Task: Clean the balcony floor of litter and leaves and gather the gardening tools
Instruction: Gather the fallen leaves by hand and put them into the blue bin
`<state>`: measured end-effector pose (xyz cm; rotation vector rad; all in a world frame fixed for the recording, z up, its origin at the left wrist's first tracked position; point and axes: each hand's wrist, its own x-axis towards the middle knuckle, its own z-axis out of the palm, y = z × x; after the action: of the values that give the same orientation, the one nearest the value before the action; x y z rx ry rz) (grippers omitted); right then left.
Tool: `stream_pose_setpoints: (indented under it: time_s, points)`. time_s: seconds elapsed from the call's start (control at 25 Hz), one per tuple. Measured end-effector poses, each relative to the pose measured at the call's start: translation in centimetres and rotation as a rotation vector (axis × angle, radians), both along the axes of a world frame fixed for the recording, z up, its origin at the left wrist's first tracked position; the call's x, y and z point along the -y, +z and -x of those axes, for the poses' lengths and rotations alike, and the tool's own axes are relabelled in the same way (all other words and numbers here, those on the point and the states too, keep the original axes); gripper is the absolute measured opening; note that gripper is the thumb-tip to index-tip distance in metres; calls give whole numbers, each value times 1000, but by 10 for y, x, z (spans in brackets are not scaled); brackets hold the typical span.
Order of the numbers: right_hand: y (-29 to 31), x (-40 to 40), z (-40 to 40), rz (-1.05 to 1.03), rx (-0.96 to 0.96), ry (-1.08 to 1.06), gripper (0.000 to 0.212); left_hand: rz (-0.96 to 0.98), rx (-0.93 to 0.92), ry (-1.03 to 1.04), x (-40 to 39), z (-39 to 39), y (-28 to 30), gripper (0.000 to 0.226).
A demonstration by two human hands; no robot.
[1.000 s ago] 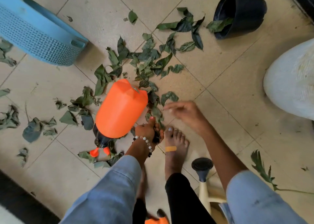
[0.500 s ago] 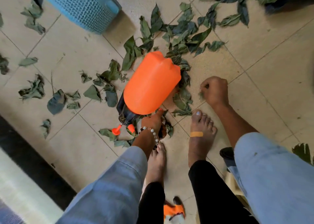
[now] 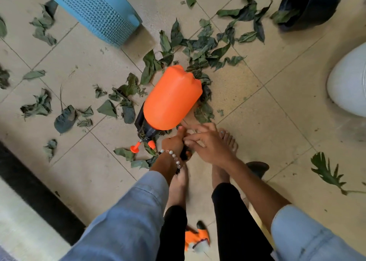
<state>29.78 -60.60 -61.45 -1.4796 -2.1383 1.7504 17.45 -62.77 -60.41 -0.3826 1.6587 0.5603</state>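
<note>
From the head view, the person bends over a tiled balcony floor (image 3: 257,106). The left hand (image 3: 173,145), with a bead bracelet at the wrist, is clenched round the black handle of an orange sprayer (image 3: 171,99) and holds it tilted, tank away from the body, nozzle toward the feet. The right hand (image 3: 208,144) lies just beside the left, its fingers loosely bent and touching it near the handle; whether they pinch a leaf or anything else I cannot tell. Green leaves (image 3: 206,49) lie scattered on the floor, thickest beyond and under the sprayer. A blue basket (image 3: 95,9) lies on its side at the top left, a black pot (image 3: 309,5) tipped over at the top right, with leaves at its mouth.

The step in hand looks like gathering: one tool is picked up, the leaves are not yet collected. The next move probably calls for freeing a hand, setting the sprayer aside, then scooping the leaves toward the basket.
</note>
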Motion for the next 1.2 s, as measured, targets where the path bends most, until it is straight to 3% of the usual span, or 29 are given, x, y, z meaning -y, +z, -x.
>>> stream_pose_setpoints:
  time_s: [0.08,0.16,0.24,0.36,0.48,0.52,0.6,0.76,0.92,1.0,1.08,1.16,1.2]
  points:
    - [-9,-6,-9,186,32,-183,20,-14,-25,-34,17,12,-2,41]
    - [-26,-9,-17,84,179,-380,20,13,-38,-45,32,24,-8,39]
    - [-50,-12,-17,-158,427,-169,35,61,-75,-35,43,33,-18,43]
    - [-82,-11,0,-325,586,187,61,82,-125,-51,58,40,-34,50]
    - [-104,-1,15,-568,693,404,60,95,-125,-71,71,41,-46,49]
    - [-105,-1,17,-559,703,419,55,95,-119,-61,74,41,-50,49]
    - [-108,-8,12,-483,640,322,41,83,-106,-22,76,40,-53,48]
    - [-88,-8,-2,-276,364,-80,21,50,-74,64,78,29,-47,45]
    - [-27,19,4,370,-87,-522,17,26,-34,184,71,6,-32,54]
    - [-6,38,13,421,-101,-450,18,3,38,245,64,-2,-25,85]
    - [4,46,22,261,-74,-333,15,31,123,283,62,-6,-21,97]
    - [2,42,24,83,-58,-83,14,-4,160,355,66,-2,-14,59]
    - [-2,36,22,95,-54,64,15,-26,154,416,71,0,-13,38]
